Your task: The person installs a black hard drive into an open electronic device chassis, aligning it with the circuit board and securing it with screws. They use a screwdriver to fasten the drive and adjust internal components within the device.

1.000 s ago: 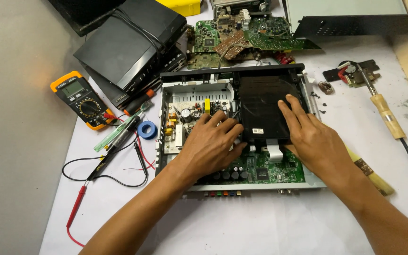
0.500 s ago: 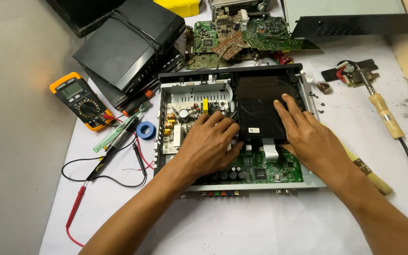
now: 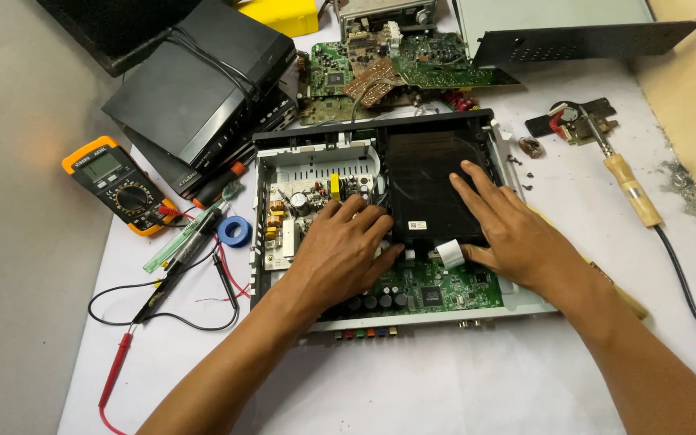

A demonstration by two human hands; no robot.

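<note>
Both hands are down inside the opened player chassis [image 3: 261,242] on the white bench.

The left hand [image 3: 340,254] rests curled on the circuit boards, gripping nothing I can see — the right hand [image 3: 509,234] lies flat, fingers spread, on the black drive unit [image 3: 428,173], thumb beside a white ribbon cable [image 3: 449,253]. A yellow multimeter [image 3: 118,184] sits well off left.

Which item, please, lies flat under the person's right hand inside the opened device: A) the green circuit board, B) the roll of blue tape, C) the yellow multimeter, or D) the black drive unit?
D: the right hand rests with its fingers spread flat on the black drive unit, while the left hand is beside it, over the white power board.
</note>
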